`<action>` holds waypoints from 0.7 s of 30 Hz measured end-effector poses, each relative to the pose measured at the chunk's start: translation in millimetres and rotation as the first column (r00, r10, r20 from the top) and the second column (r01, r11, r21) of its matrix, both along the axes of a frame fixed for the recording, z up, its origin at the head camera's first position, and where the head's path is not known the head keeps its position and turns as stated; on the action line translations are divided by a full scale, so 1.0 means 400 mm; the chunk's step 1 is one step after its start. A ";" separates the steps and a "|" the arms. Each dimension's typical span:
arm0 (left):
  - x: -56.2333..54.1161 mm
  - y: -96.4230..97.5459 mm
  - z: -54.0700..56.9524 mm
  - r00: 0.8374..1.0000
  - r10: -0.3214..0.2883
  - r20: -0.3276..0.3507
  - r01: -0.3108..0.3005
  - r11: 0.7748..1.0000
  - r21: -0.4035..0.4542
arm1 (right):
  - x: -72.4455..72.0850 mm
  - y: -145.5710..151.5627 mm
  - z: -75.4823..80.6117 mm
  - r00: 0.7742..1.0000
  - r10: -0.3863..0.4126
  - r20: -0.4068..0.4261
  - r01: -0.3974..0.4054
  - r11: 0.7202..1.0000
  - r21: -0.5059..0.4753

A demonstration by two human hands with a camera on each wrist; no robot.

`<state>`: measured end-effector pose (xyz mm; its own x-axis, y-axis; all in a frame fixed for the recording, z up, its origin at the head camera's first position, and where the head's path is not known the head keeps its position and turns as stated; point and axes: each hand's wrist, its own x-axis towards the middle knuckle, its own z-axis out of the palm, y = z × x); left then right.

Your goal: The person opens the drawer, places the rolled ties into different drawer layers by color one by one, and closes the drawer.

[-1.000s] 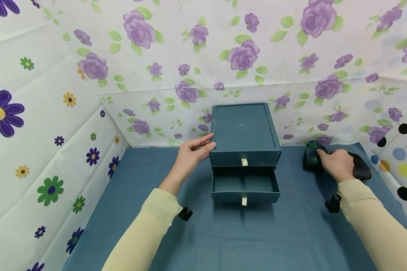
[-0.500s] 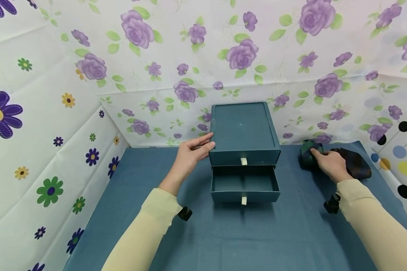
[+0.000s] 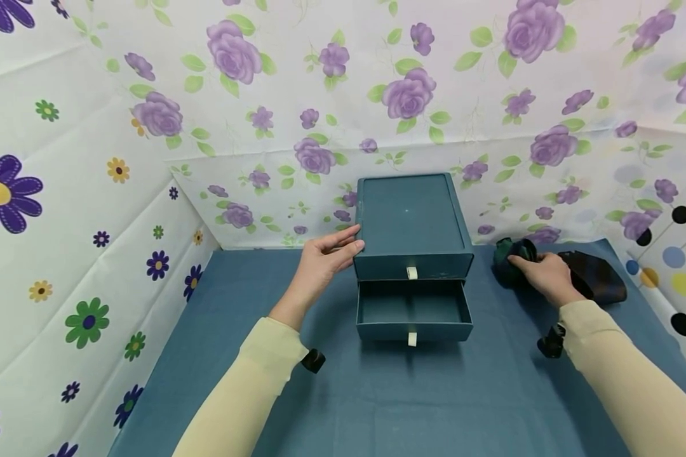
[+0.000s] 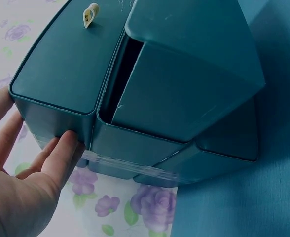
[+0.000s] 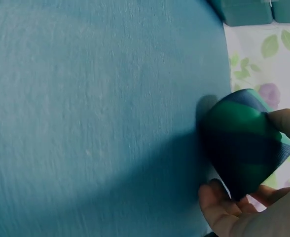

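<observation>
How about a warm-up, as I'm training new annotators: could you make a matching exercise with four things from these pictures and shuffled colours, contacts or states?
Column one:
1. Left grip
2. Right grip
3. Top drawer
4. Tabs

Column two:
a. holding the green bundle
b. cream
c. touching the cabinet
d. shut

Pairs: 1-c, 2-a, 3-d, 4-b

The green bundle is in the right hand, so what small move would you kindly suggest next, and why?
I'd probably carry the bundle left towards the open drawer: the right hand grips it, while the left hand touches the cabinet.
</observation>
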<state>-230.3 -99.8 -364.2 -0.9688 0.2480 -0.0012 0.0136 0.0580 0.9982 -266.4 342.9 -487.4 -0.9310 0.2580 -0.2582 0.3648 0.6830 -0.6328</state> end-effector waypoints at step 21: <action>-0.025 -0.005 -0.039 1.000 0.017 -0.011 -0.017 1.000 -0.004 | -0.004 -0.077 -0.045 0.969 0.024 -0.247 0.003 0.994 0.106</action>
